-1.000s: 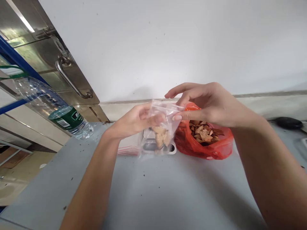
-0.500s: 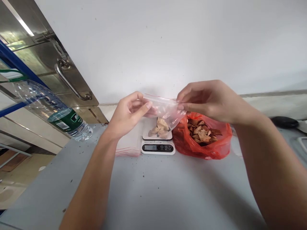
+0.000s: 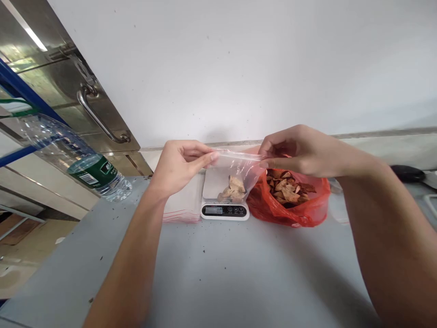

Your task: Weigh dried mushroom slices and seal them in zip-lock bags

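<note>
I hold a small clear zip bag [image 3: 239, 171] with a few tan dried pieces in its bottom, stretched level over a white digital scale [image 3: 224, 210]. My left hand [image 3: 180, 165] pinches the bag's left top corner. My right hand [image 3: 297, 150] pinches the right top corner. The bag's bottom hangs at the scale's platform; whether it touches I cannot tell. Right of the scale lies an open red plastic bag [image 3: 307, 213] filled with brown dried slices.
A stack of flat clear bags [image 3: 182, 207] lies left of the scale on the grey table [image 3: 239, 273]. A water bottle [image 3: 78, 157] juts in from the left. Behind it is a steel door with a handle [image 3: 99, 119]. A black object [image 3: 406, 173] lies far right.
The bag rose off the table front and moved back over the scale. Both hands shifted from fumbling its mouth to pinching its two top corners, pulling the top edge straight and level.
</note>
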Available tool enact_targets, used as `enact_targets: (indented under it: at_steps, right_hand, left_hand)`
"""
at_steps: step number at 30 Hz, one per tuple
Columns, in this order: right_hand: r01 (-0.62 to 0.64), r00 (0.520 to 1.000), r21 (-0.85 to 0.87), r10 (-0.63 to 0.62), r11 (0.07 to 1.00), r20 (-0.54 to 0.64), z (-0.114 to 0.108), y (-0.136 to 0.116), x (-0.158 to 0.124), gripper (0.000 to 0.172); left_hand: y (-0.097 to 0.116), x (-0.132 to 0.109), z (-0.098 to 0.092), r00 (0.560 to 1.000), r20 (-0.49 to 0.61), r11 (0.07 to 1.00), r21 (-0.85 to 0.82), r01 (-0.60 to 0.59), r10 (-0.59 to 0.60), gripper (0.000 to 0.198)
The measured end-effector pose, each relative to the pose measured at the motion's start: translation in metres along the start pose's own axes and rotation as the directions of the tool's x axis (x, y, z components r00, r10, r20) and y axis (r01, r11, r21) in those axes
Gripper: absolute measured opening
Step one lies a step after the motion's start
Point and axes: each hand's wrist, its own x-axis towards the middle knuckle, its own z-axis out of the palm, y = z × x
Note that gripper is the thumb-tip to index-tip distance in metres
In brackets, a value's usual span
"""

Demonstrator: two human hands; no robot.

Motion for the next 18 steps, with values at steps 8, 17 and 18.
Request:
enact_targets:
  at_steps: [8,17,18]
  right_hand:
    - [-0.013,1.000,0.051,0.013,0.999,0.006,0.008,-0.005,0.002,0.024]
    - [0.087,0.996,0.218,-0.084,0.972,-0.025,0.016,-0.005,0.003,0.036]
    - [0.079,0.997,0.224,-0.078,0.971,-0.013,0.016,-0.006,0.003,0.033]
  left_hand:
    - [-0.001,-0.001,0.003,0.997,-0.053,0.999,0.006,-0.053,0.053,0.016]
    - [0.002,-0.003,0.006,0.995,0.009,0.995,0.015,-0.095,0.094,0.014]
    - [0.003,-0.003,0.006,0.995,0.005,0.995,0.021,-0.095,0.095,0.013]
